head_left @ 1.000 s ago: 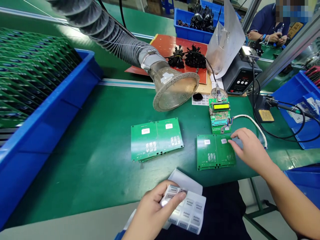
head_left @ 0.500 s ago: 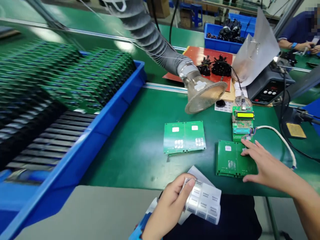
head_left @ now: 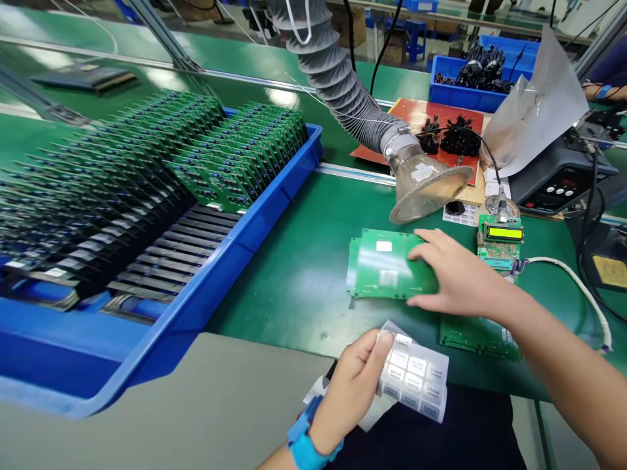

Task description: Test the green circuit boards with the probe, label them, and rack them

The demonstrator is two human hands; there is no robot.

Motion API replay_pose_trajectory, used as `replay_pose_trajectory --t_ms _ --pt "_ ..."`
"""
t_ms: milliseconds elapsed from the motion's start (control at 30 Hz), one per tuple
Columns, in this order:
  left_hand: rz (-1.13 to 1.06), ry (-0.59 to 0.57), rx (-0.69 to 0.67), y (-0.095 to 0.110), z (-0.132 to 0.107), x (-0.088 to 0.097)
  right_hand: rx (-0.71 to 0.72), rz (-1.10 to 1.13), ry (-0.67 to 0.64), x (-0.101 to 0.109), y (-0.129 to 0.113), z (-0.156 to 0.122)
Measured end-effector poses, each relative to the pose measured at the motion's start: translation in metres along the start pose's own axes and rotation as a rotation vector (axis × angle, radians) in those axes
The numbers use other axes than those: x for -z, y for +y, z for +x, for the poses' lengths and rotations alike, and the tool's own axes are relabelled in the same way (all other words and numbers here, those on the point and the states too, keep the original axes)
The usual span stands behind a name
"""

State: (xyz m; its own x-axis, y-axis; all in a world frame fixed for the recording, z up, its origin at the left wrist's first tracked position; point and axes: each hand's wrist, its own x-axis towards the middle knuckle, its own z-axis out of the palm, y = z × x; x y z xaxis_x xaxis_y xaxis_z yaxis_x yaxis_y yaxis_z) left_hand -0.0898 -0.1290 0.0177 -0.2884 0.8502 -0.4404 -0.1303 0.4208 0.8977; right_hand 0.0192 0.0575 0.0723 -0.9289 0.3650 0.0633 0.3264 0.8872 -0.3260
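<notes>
My left hand (head_left: 360, 378) pinches a folded sheet of printed silver labels (head_left: 416, 378) at the front edge of the bench. With the fingers of my right hand (head_left: 455, 274) closed on its right side, a green circuit board (head_left: 385, 264) is over the left pile of boards (head_left: 353, 267). White labels show on the held board's face. Below my right forearm lies another pile of green boards (head_left: 475, 338), partly hidden by the arm. Behind it sits a small tester board with a lit yellow display (head_left: 505, 233).
At the left stands a blue tray (head_left: 274, 215) with rows of upright green boards (head_left: 245, 150). A fume hose nozzle (head_left: 426, 189) hangs over the bench. Toward the back right are a soldering station (head_left: 558, 186), a red board (head_left: 406, 114) with black parts, and a blue bin (head_left: 441, 91).
My right hand has lifted a board from the right pile and carried it left over the other pile. My left hand keeps the label sheet. The view has turned left.
</notes>
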Motion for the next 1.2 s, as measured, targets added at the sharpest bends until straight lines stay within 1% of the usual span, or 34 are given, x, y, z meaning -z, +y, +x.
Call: replay_pose_trajectory --t_ms 67,133,200,267,300,400,467,533,600,667,700,767,833,900,967,1033,1067,1200 --pt "-0.032 0.025 0.005 0.001 -0.001 -0.002 0.034 0.007 -0.038 -0.011 -0.002 0.027" --pt "-0.041 0.037 -0.018 0.001 -0.003 -0.003 0.052 -0.001 -0.062 -0.019 -0.002 0.034" --pt "-0.027 0.031 -0.041 -0.001 -0.003 -0.003 0.050 0.023 -0.023 -0.021 -0.006 0.025" --pt "0.014 0.030 -0.071 -0.002 -0.002 -0.004 0.027 0.132 0.021 -0.020 -0.014 0.006" --pt "0.043 0.032 -0.091 -0.002 -0.001 -0.005 0.003 0.214 0.021 -0.020 -0.019 -0.004" --pt "0.148 0.043 -0.175 -0.001 0.003 -0.006 -0.133 0.479 -0.050 -0.022 -0.035 -0.027" --pt "0.211 0.058 -0.230 0.000 0.005 -0.007 -0.247 0.616 -0.062 -0.028 -0.045 -0.036" --pt "0.254 0.070 -0.254 0.000 0.007 -0.007 -0.313 0.716 -0.025 -0.034 -0.051 -0.040" --pt "0.270 0.055 -0.243 -0.001 0.008 -0.006 -0.339 0.787 0.033 -0.038 -0.053 -0.044" --pt "0.246 -0.007 -0.184 -0.003 0.009 -0.006 -0.389 0.824 0.093 -0.037 -0.046 -0.049" --pt "0.220 -0.051 -0.132 -0.004 0.009 -0.006 -0.428 0.826 0.112 -0.035 -0.039 -0.053" --pt "0.135 -0.145 0.008 -0.007 0.011 -0.007 -0.520 0.769 0.134 -0.026 -0.017 -0.060" --pt "0.014 -0.215 0.142 -0.010 0.012 -0.008 -0.588 0.631 0.132 -0.016 0.009 -0.068" --pt "-0.114 -0.271 0.228 -0.012 0.013 -0.009 -0.615 0.493 0.066 -0.009 0.033 -0.074" --pt "-0.209 -0.306 0.269 -0.011 0.012 -0.010 -0.623 0.423 -0.048 -0.009 0.048 -0.077" --pt "-0.257 -0.327 0.295 -0.008 0.011 -0.010 -0.628 0.401 -0.135 -0.012 0.055 -0.076" --pt "-0.266 -0.330 0.304 -0.006 0.010 -0.010 -0.630 0.389 -0.149 -0.014 0.055 -0.075" --pt "-0.260 -0.352 0.321 -0.002 0.009 -0.009 -0.623 0.322 -0.129 -0.022 0.050 -0.068"
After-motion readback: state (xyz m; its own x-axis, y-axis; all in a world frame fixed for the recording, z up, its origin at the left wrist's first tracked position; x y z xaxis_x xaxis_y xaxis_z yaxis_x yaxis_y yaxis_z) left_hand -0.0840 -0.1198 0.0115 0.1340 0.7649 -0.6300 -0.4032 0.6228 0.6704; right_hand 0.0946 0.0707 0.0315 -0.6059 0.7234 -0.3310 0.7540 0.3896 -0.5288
